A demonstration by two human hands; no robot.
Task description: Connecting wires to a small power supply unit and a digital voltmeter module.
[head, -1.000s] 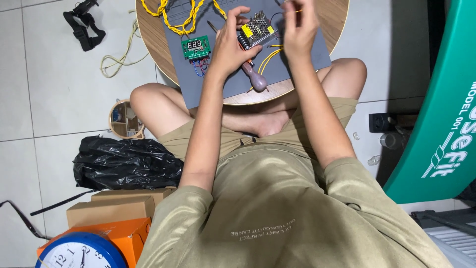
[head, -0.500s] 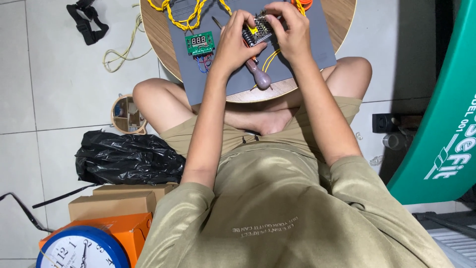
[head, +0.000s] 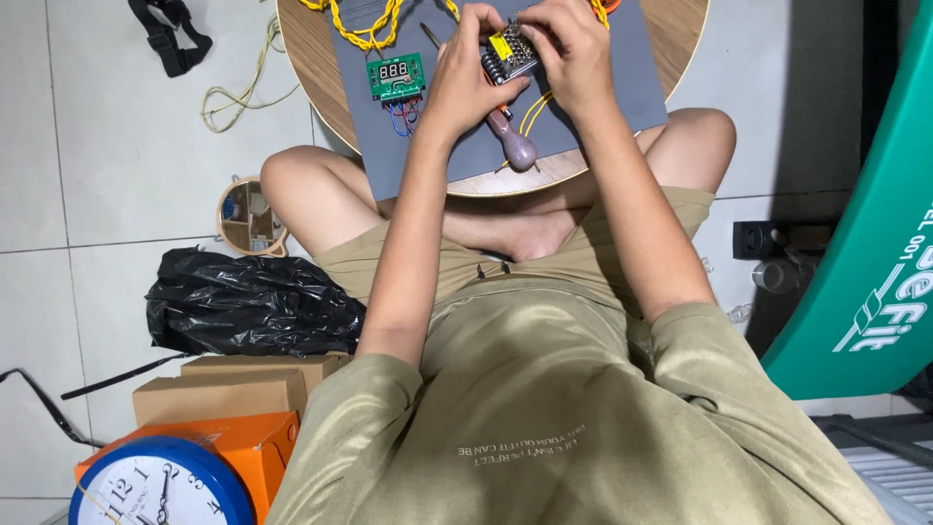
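Sitting cross-legged on a pale tiled floor, a person in an olive-green shirt and shorts works with both hands over a round wooden table (head: pixel 680 39) topped by a grey rectangular mat (head: pixel 622 87). Both hands are closed around a small metal-cased electronic module with a yellow label (head: pixel 507 53), held just above the mat: the left hand (head: pixel 468 73) grips it from the left side, fingers curled over its near edge, while the right hand (head: pixel 569 49) covers its right end from above. Yellow wires (head: pixel 533 109) trail down from the module across the mat. A screwdriver with a dull purple bulbous handle (head: pixel 515 144) lies on the mat just below the hands, its shaft running under the left hand.

Left of the hands, a green circuit board with a red digit display (head: pixel 395 76) rests on the mat, with red and blue leads beneath it. Twisted yellow cable (head: pixel 374 24) loops along the mat's far edge.

On the floor to the person's left sit a small round wooden tray with compartments (head: pixel 248 216), a crumpled black plastic bag (head: pixel 248 303), brown cardboard boxes (head: pixel 219 394), an orange box (head: pixel 258 447) and a blue-rimmed round wall clock (head: pixel 155 486). A green curved panel (head: pixel 865 262) stands to the right.
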